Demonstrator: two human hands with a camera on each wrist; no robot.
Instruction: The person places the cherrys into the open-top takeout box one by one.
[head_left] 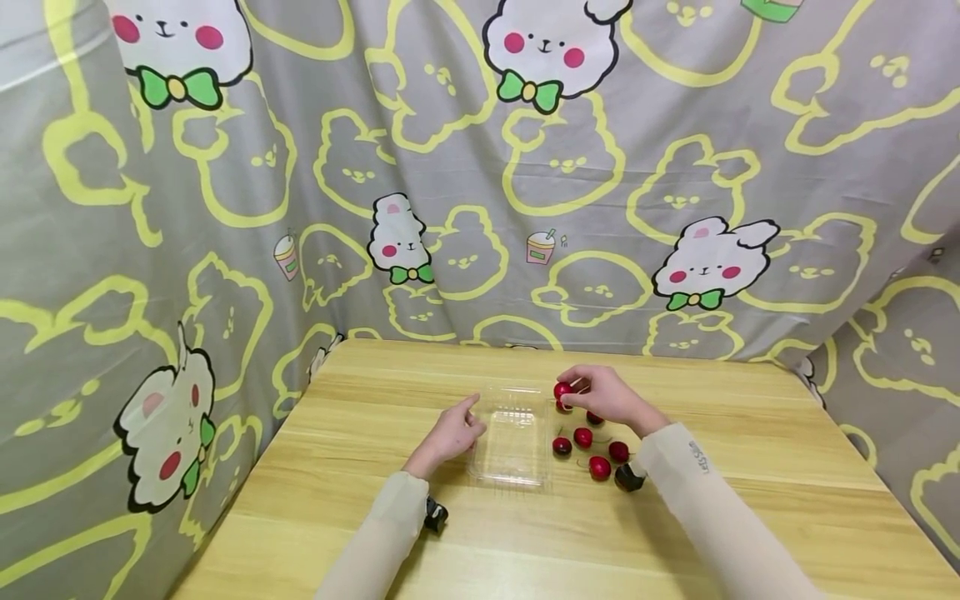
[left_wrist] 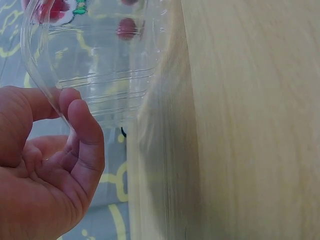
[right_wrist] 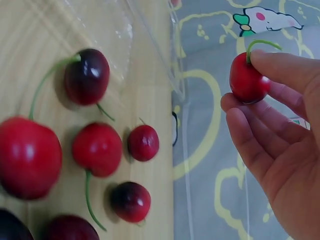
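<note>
In the head view my left hand (head_left: 453,431) is at the left side of a clear plastic container (head_left: 512,480). The left wrist view shows thumb and fingers pinching the container's rim (left_wrist: 35,75). My right hand (head_left: 609,395) is raised beyond the container's far right corner. Between thumb and fingertips it pinches a red cherry (right_wrist: 244,82) with a curved green stem. Several more cherries, among them a bright red one (head_left: 598,467) and a dark one (right_wrist: 86,76), lie on the table right of the container, below the right hand.
The light wood table (head_left: 300,517) ends at a grey curtain (head_left: 465,167) with yellow outlines and white cartoon rabbits, which hangs behind and at both sides. A black wrist device (head_left: 435,515) is strapped at the left sleeve, another (head_left: 628,477) at the right sleeve.
</note>
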